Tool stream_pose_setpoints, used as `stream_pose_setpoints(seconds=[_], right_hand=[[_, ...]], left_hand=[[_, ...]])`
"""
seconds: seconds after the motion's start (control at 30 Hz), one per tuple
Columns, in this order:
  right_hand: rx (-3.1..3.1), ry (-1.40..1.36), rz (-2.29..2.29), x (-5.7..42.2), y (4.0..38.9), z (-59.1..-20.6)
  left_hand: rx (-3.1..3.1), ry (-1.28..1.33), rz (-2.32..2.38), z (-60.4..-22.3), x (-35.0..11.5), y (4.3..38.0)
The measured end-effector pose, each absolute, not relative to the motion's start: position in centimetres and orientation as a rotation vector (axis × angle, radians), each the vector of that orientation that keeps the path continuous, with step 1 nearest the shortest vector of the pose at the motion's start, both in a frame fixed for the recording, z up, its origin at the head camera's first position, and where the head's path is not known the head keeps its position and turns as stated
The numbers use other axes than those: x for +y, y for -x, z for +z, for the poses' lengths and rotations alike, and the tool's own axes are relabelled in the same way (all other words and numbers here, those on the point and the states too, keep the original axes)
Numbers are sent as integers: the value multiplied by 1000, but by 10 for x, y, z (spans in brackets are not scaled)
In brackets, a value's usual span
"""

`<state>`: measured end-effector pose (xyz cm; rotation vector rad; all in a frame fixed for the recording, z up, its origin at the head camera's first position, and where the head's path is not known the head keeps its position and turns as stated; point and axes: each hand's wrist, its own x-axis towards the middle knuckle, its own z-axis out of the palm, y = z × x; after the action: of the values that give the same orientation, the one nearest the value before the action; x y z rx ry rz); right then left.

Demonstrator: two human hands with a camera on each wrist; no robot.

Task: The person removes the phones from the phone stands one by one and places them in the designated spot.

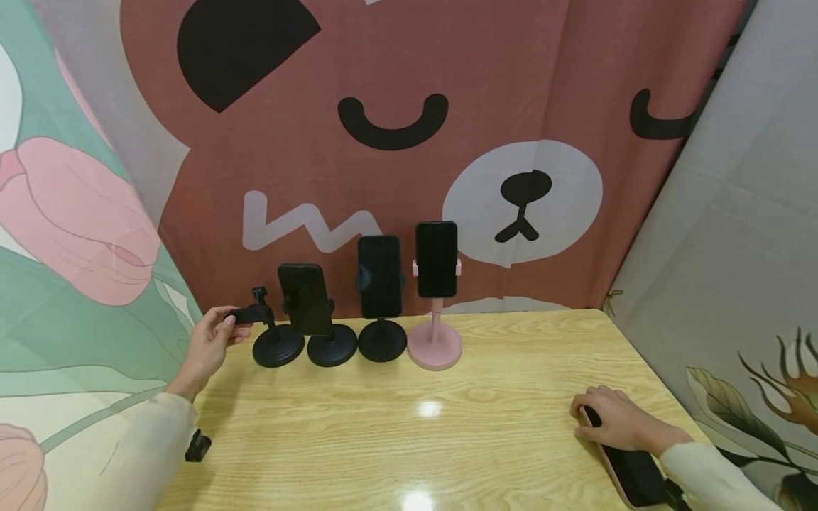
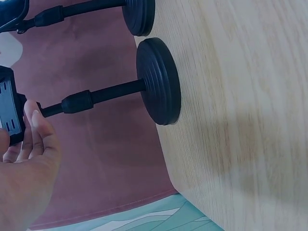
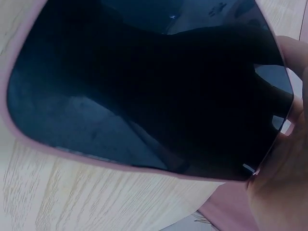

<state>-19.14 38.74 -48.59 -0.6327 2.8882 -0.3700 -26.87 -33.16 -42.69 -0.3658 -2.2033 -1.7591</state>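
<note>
My left hand [image 1: 207,348] pinches the black clamp head [image 2: 10,108] of the leftmost phone stand between thumb and fingers. That stand's round black base [image 2: 159,82] rests on the table, and its clamp is tilted toward my hand with no phone in it. At the right, my right hand [image 1: 620,419] grips the upper end of a smartphone [image 1: 635,479] in a pink case. The phone's dark screen faces up in the head view, and it fills most of the right wrist view, with fingers [image 3: 293,53] curled round its edge.
Beside the leftmost stand are two black stands holding phones [image 1: 307,298] [image 1: 380,277], then a pink stand [image 1: 436,346] holding another phone [image 1: 437,259]. They line the back of the wooden table [image 1: 383,440]. A bear-print cloth [image 1: 498,85] hangs behind.
</note>
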Motion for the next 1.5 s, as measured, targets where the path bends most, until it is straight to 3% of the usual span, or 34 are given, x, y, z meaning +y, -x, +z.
stream_pose_setpoints(seconds=[1.27, 1.5], right_hand=[[2895, 629, -507, 401, 191, -497], [2913, 461, -504, 397, 188, -495]], left_hand=[[-2498, 84, -1548, -421, -332, 259], [-2532, 66, -1480, -426, -332, 254]])
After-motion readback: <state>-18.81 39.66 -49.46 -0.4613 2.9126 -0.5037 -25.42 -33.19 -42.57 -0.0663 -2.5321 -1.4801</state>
